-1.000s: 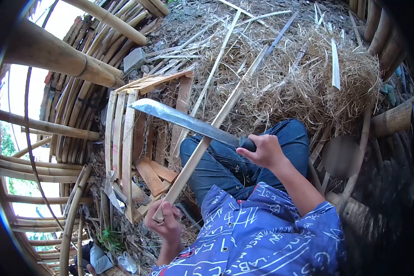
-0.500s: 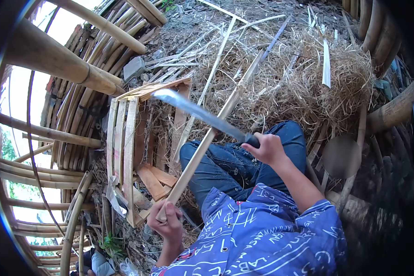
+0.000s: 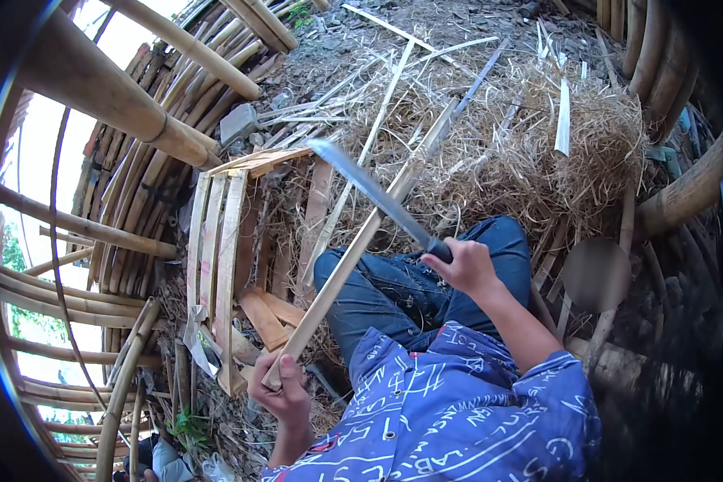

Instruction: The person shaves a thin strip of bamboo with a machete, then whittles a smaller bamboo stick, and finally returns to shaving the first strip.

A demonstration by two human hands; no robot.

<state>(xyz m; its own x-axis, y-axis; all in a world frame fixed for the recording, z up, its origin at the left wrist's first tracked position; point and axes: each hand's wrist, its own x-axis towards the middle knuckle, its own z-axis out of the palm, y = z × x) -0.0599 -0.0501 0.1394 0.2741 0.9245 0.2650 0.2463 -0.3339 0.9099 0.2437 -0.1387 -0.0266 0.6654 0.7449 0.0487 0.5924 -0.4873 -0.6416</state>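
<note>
While the left hand stays closed around the near end of a long, flat, pale bamboo strip, the right hand grips the dark handle of a long, grey metal machete. Compared with a second ago, the blade has swung so that its tip points farther up the view, and it crosses the strip higher, farther from the left fist; whether it touches there, I cannot tell. Earlier the tip overlapped the pale, slatted wooden crate; now it shows just beside that crate's upper edge. Slanting above the blue jeans, the strip ends over a heap of curly tan shavings. Open room lies over this heap, ahead of the right hand, while round bamboo poles stand well apart on the left.
</note>
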